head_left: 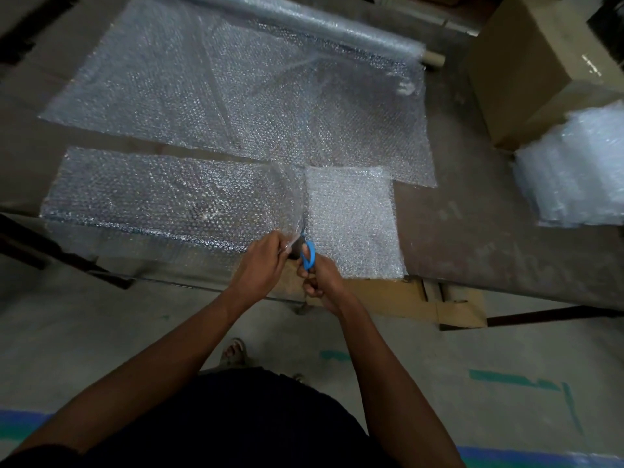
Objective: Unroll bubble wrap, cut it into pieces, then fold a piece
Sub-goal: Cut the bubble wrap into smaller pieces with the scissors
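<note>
A bubble wrap roll [304,20] lies along the far side of the table, with a wide unrolled sheet [236,96] spread toward me. A long cut strip [162,201] lies near the front edge. My left hand [261,265] pinches the strip's right end and lifts it. My right hand [320,276] holds blue-handled scissors [308,255], blades pointing away into the strip's near edge. A smaller square piece [351,221] lies flat just right of the scissors.
A cardboard box [526,69] stands at the back right of the grey table [472,231]. A stack of cut bubble wrap pieces [574,170] sits at the right edge. Flattened cardboard [405,298] sticks out under the table's front. Concrete floor with teal marks lies below.
</note>
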